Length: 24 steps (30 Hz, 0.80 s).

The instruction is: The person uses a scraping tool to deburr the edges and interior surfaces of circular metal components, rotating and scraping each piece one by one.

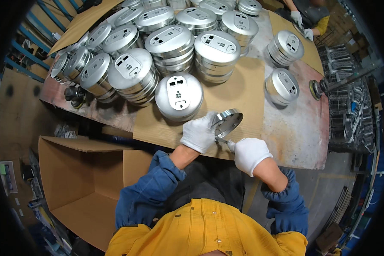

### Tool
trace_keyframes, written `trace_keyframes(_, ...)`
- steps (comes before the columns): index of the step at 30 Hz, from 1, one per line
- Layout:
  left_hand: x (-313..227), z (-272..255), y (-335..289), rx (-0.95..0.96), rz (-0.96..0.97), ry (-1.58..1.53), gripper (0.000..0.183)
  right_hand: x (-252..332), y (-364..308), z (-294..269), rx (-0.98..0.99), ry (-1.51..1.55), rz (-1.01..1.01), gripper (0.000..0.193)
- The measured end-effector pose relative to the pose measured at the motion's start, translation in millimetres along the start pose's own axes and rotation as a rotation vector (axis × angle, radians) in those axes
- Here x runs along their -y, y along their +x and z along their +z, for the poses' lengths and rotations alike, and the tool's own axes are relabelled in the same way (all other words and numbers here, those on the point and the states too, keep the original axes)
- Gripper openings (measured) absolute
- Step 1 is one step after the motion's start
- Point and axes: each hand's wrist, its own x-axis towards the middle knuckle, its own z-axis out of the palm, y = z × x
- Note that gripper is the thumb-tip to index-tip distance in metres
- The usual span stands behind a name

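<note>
Ring [227, 114]: metal, tilted, held over the cardboard sheet [251, 85] near the table [281, 141] edge, 5 o'clock side.
Left hand [199, 133]: white-gloved, at ring's 8 o'clock; grip pinches the ring.
Right hand [251, 154]: white-gloved, at ring's 5 o'clock, fingers curled; cannot tell what its grip pinches, if anything.
Nearest unit [178, 97]: silver, round, ring's 10 o'clock, apart.
Stray units [281, 86]: two, at 1 and 2 o'clock.
Carton [81, 183]: open, 8 o'clock.
</note>
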Motion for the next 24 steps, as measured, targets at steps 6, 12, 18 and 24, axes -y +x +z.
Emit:
trace_keyframes(6,3,3,2,-0.01,-0.024,-0.013,0.023,6,-4,14,-0.058,-0.006,-0.026,0.029)
trace_keyframes(12,12,11,2,-0.057,-0.056,-0.029,0.021,11,-11,62,-0.183,0.041,0.013,0.044)
trace_keyframes(18,5,10,2,-0.106,-0.095,-0.024,0.021,20,-6,136,-0.463,0.073,0.113,0.051)
trace_keyframes(24,4,13,1,-0.168,-0.211,-0.059,0.024,4,9,173,-0.915,0.221,0.069,0.048)
